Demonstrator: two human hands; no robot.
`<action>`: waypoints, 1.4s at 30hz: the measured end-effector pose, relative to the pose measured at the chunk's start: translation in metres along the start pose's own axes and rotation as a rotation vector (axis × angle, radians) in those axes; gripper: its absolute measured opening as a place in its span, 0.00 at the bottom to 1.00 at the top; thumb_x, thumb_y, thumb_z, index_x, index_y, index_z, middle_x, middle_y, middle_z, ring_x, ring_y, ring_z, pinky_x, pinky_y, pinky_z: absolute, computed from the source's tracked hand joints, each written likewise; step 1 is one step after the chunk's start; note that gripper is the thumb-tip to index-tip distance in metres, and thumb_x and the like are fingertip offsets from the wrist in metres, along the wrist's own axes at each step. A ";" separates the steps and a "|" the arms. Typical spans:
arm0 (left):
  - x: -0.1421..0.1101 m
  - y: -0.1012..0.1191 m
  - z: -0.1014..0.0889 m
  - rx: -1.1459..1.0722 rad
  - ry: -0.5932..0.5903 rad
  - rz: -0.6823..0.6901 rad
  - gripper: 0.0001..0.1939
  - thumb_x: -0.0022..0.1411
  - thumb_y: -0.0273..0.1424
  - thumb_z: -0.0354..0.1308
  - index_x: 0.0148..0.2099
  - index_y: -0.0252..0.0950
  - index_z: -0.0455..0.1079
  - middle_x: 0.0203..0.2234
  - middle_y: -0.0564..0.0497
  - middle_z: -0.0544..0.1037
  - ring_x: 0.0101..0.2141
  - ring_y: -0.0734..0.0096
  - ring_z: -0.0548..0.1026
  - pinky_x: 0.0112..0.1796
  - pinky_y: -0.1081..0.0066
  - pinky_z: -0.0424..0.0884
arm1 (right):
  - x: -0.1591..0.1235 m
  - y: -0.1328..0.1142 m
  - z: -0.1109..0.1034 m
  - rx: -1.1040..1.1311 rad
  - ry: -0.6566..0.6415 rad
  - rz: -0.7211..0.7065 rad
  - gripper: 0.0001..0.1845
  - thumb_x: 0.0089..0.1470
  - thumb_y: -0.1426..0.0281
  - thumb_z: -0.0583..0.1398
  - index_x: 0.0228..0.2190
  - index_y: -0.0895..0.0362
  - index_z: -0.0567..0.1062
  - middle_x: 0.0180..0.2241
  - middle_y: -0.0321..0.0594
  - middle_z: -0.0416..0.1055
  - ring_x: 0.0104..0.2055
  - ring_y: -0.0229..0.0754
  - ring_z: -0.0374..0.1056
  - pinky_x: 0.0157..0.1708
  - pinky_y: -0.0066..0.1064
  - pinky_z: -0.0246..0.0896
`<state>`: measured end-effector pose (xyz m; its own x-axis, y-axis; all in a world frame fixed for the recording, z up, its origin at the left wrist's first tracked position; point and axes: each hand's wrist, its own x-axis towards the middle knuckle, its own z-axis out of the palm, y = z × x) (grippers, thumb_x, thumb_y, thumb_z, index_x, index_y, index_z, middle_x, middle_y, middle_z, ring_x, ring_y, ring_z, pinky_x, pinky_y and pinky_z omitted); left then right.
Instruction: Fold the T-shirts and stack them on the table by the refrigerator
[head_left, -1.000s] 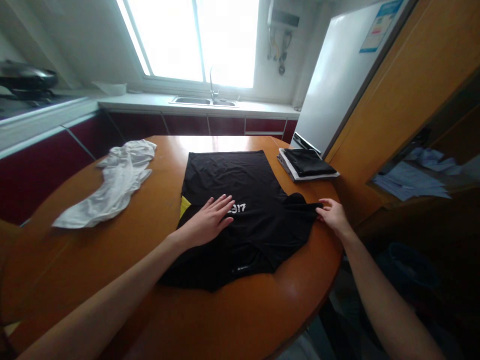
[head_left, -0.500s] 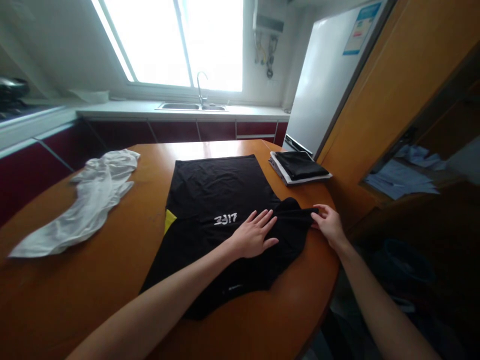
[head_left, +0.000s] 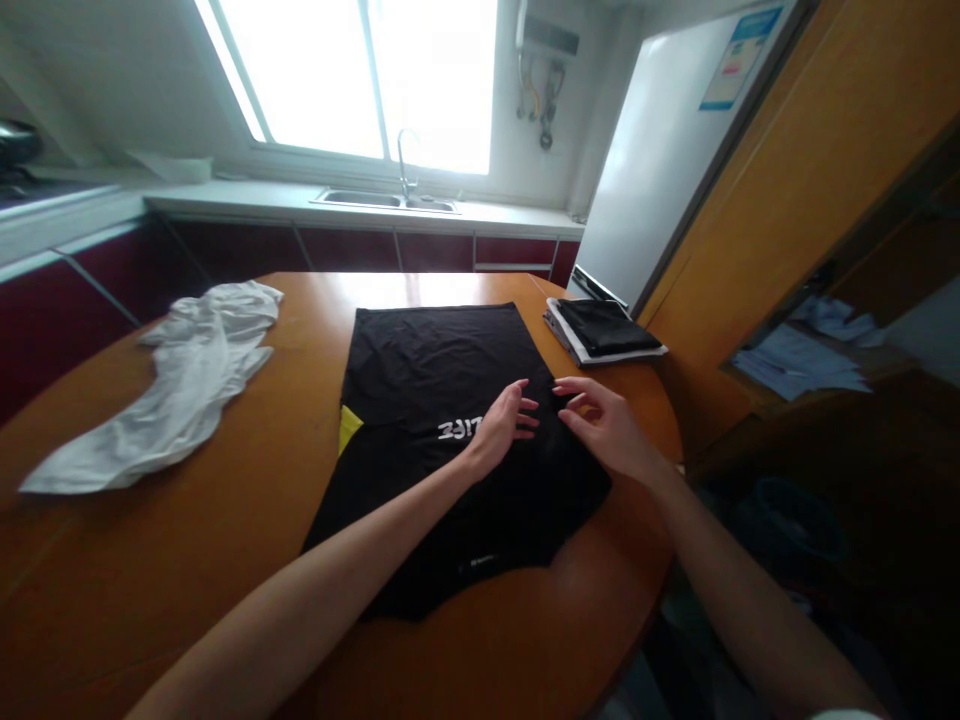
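Observation:
A black T-shirt (head_left: 431, 365) lies spread on the wooden table, its neckline towards me, with white "LIFE" lettering (head_left: 454, 430) upside down to me. A yellow patch (head_left: 349, 430) shows at its left edge. Over the lettering's right end is my left hand (head_left: 501, 432), turned on its side, fingers apart and holding nothing. My right hand (head_left: 604, 425) is at the shirt's right edge, thumb and fingers curved but apart. Whether its fingertips touch the cloth I cannot tell. The right sleeve no longer sticks out beyond the shirt's side.
A crumpled white garment (head_left: 202, 385) lies on the left of the wooden table (head_left: 180, 560). Folded clothes (head_left: 604, 330), black on top, are stacked at the back right. Behind stand a counter with a sink (head_left: 360, 199) and a fridge (head_left: 637, 160).
My right hand has moved left, bringing the sleeve inward over the shirt, and its fingers have parted. My left hand has lifted from lying flat and turned on its side.

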<state>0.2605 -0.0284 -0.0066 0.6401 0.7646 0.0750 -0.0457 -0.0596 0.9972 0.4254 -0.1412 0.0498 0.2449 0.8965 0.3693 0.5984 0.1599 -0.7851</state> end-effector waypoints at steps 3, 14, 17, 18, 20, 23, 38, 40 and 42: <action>0.001 -0.001 -0.005 -0.007 0.032 -0.082 0.32 0.72 0.48 0.46 0.70 0.36 0.56 0.46 0.42 0.78 0.39 0.64 0.78 0.39 0.66 0.75 | 0.021 0.007 0.004 0.092 -0.137 -0.017 0.17 0.56 0.65 0.61 0.47 0.55 0.77 0.43 0.43 0.79 0.37 0.41 0.75 0.38 0.33 0.71; 0.004 -0.014 -0.009 0.349 0.129 0.121 0.25 0.58 0.22 0.59 0.58 0.41 0.73 0.37 0.51 0.81 0.36 0.69 0.79 0.43 0.68 0.74 | 0.088 0.102 0.008 -0.034 -0.135 0.001 0.14 0.57 0.63 0.59 0.36 0.58 0.81 0.37 0.45 0.81 0.42 0.46 0.75 0.43 0.35 0.68; 0.002 -0.008 -0.009 0.406 0.137 0.156 0.16 0.59 0.20 0.56 0.43 0.40 0.80 0.39 0.50 0.82 0.41 0.66 0.80 0.48 0.66 0.75 | 0.085 0.117 0.016 -0.075 -0.147 -0.009 0.14 0.58 0.63 0.58 0.35 0.57 0.81 0.36 0.44 0.80 0.40 0.45 0.73 0.43 0.35 0.67; 0.000 -0.006 -0.008 0.424 0.134 0.147 0.15 0.59 0.20 0.56 0.42 0.39 0.81 0.39 0.49 0.82 0.40 0.65 0.80 0.45 0.66 0.76 | 0.084 0.122 0.017 -0.100 -0.142 -0.024 0.13 0.58 0.65 0.58 0.35 0.57 0.82 0.36 0.44 0.79 0.40 0.45 0.72 0.43 0.35 0.66; -0.005 0.000 -0.006 0.438 0.121 0.100 0.16 0.60 0.21 0.55 0.44 0.37 0.81 0.40 0.47 0.82 0.33 0.66 0.80 0.35 0.68 0.79 | 0.083 0.131 0.017 -0.138 -0.132 -0.065 0.13 0.56 0.69 0.57 0.35 0.56 0.82 0.37 0.43 0.78 0.41 0.44 0.70 0.45 0.36 0.65; -0.010 0.007 -0.003 0.441 0.068 0.033 0.19 0.60 0.22 0.53 0.48 0.36 0.81 0.44 0.45 0.80 0.25 0.71 0.77 0.22 0.72 0.75 | 0.084 0.139 0.016 -0.143 -0.116 -0.103 0.15 0.55 0.73 0.55 0.36 0.56 0.81 0.38 0.43 0.77 0.44 0.44 0.70 0.50 0.38 0.63; -0.012 0.015 -0.014 1.069 -0.045 0.090 0.15 0.64 0.29 0.56 0.48 0.40 0.82 0.44 0.46 0.82 0.47 0.59 0.80 0.51 0.68 0.72 | 0.083 0.150 0.024 -0.281 0.246 0.013 0.13 0.54 0.71 0.55 0.34 0.58 0.80 0.37 0.46 0.78 0.39 0.47 0.72 0.47 0.40 0.67; -0.013 0.017 -0.014 1.091 -0.045 0.046 0.16 0.66 0.31 0.54 0.50 0.43 0.81 0.46 0.48 0.82 0.48 0.59 0.80 0.51 0.67 0.72 | 0.082 0.151 0.023 -0.272 0.241 0.020 0.13 0.53 0.72 0.55 0.34 0.58 0.80 0.36 0.46 0.78 0.39 0.47 0.72 0.46 0.39 0.68; -0.012 0.018 -0.016 1.087 -0.057 0.029 0.17 0.66 0.31 0.54 0.52 0.44 0.80 0.48 0.49 0.82 0.49 0.59 0.79 0.51 0.67 0.72 | 0.081 0.149 0.023 -0.276 0.235 0.030 0.13 0.52 0.73 0.54 0.33 0.57 0.79 0.36 0.46 0.78 0.39 0.46 0.73 0.46 0.39 0.68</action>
<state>0.2394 -0.0282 0.0103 0.6853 0.7249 0.0702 0.6240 -0.6341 0.4566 0.5171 -0.0351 -0.0480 0.4148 0.7743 0.4779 0.7639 -0.0111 -0.6452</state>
